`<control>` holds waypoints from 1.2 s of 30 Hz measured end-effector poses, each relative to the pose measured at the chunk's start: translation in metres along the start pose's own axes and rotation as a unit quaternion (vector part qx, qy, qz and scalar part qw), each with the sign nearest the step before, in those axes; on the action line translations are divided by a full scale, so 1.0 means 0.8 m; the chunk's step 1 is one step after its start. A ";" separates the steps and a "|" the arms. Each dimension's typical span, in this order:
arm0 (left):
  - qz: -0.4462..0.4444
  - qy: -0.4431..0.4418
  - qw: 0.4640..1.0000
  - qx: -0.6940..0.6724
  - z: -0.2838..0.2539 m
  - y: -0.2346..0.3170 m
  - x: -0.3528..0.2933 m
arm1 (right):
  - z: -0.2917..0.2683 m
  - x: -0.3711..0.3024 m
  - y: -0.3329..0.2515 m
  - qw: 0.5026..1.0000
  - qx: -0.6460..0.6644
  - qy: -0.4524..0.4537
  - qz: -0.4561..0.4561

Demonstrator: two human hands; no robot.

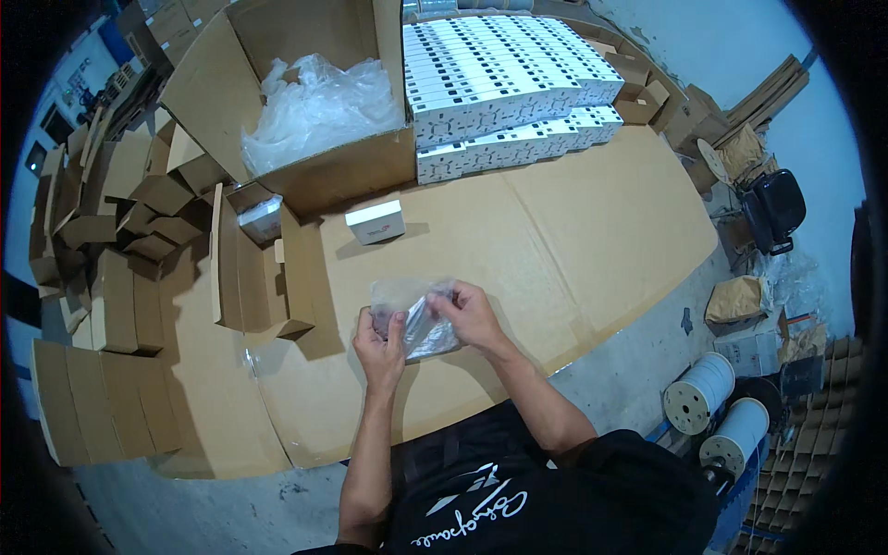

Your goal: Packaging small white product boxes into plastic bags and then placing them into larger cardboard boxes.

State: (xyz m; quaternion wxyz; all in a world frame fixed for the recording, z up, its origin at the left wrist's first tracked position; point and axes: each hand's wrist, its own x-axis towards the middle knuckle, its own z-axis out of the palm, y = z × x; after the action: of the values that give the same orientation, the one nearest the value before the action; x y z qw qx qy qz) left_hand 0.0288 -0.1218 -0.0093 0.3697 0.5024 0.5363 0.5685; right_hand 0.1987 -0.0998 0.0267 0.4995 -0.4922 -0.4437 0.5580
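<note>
Both hands, left hand [381, 340] and right hand [472, 314], grip a clear plastic bag [416, 314] at frame centre; a small white box [376, 222] lies above, brown cartons [264, 277] to the left.

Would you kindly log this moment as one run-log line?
hands: left hand and right hand both grip clear plastic bag | surface: flattened cardboard | nearby: small white box

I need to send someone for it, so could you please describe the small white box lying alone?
Start at the big open carton stuffed with clear plastic. Just in front of it, on the flat cardboard sheet, lies the small white box. Unlike the stacked white boxes behind, it sits alone.
</note>
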 end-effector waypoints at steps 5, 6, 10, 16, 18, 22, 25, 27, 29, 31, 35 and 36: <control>-0.005 0.040 0.998 -0.047 0.010 0.010 0.011 | 0.010 0.015 0.005 0.957 0.275 0.091 0.031; -0.005 0.047 0.998 -0.044 0.011 0.015 0.013 | 0.015 0.011 0.007 0.978 0.178 0.103 -0.018; -0.008 0.044 0.998 -0.035 0.011 0.022 0.018 | 0.027 0.000 0.022 0.992 -0.053 0.089 -0.069; -0.016 0.045 0.999 0.010 0.005 0.015 0.027 | 0.029 -0.005 0.010 0.967 -0.188 0.099 -0.139; -0.029 0.050 0.998 0.013 0.001 0.023 0.025 | 0.031 -0.005 0.009 0.963 -0.181 0.111 -0.164; -0.020 0.052 0.997 -0.052 0.002 0.034 0.029 | 0.030 -0.009 0.011 0.972 -0.181 0.102 -0.113; 0.008 0.001 1.000 0.004 0.002 0.045 0.025 | 0.020 -0.006 0.014 0.974 -0.198 0.062 -0.091; -0.065 -0.016 0.995 -0.074 0.001 0.041 0.029 | 0.012 0.001 0.017 0.972 -0.215 0.035 -0.092; -0.061 -0.013 0.996 -0.059 0.000 0.042 0.027 | 0.006 0.029 0.016 0.988 0.024 0.130 -0.084; -0.057 -0.008 0.997 -0.047 -0.003 0.036 0.027 | 0.002 0.032 -0.014 0.970 -0.092 0.134 -0.183; -0.051 -0.026 0.997 -0.042 -0.004 0.024 0.028 | -0.003 0.029 -0.055 0.858 -0.318 0.065 -0.398; -0.063 -0.034 0.996 -0.046 -0.003 0.025 0.029 | -0.003 0.031 -0.057 0.822 -0.369 0.026 -0.434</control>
State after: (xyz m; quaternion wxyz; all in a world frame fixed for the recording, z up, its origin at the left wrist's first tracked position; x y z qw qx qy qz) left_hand 0.0233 -0.1029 0.0144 0.4456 0.4693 0.5277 0.5503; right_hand 0.2063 -0.0703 0.0691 0.4821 -0.4108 -0.7711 0.0652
